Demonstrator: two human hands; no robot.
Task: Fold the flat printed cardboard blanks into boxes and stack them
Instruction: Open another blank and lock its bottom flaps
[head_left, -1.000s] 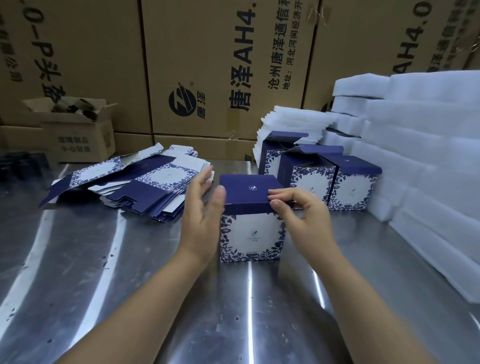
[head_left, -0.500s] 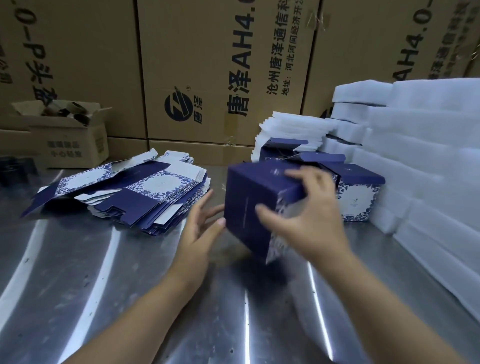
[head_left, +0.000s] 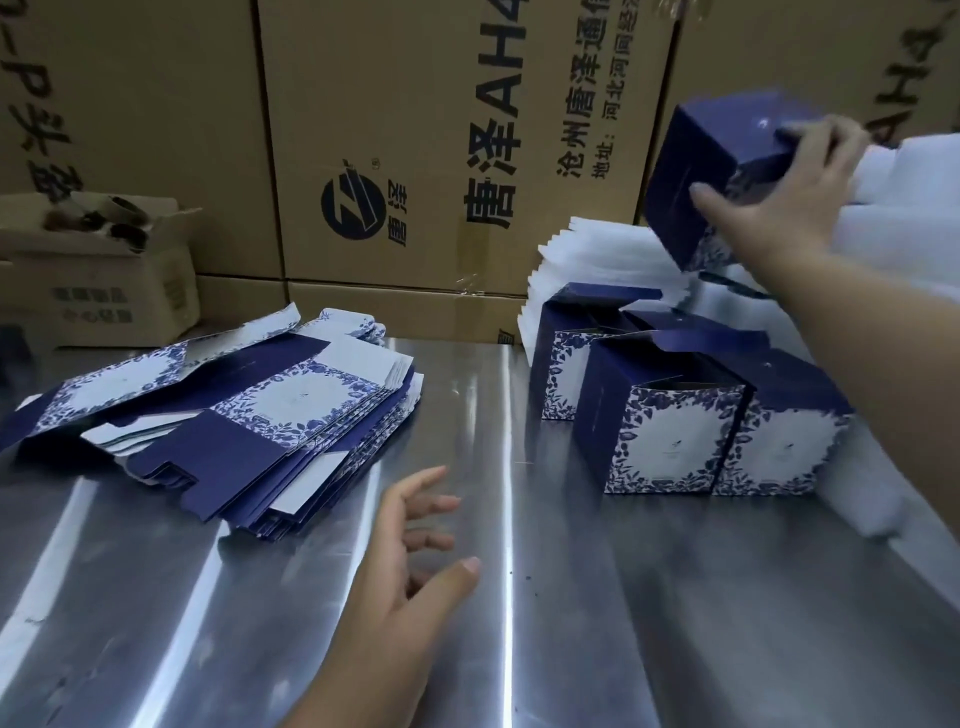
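My right hand (head_left: 779, 197) grips a folded navy box with blue floral print (head_left: 711, 156), tilted and raised in the air at the upper right, above three folded boxes (head_left: 665, 436) that stand together on the metal table (head_left: 675, 597). My left hand (head_left: 410, 561) hovers low over the table centre, fingers spread and relaxed, holding nothing. A pile of flat printed blanks (head_left: 249, 415) lies fanned out on the table to the left.
Large brown shipping cartons (head_left: 426, 145) form a wall behind the table. A small open carton (head_left: 98, 280) sits at the far left. White foam sheets (head_left: 597, 260) are stacked behind the boxes, and more fill the right side.
My right hand has lifted the finished box off the table, up and to the right above the standing boxes. My left hand has let go and stayed low over the table.
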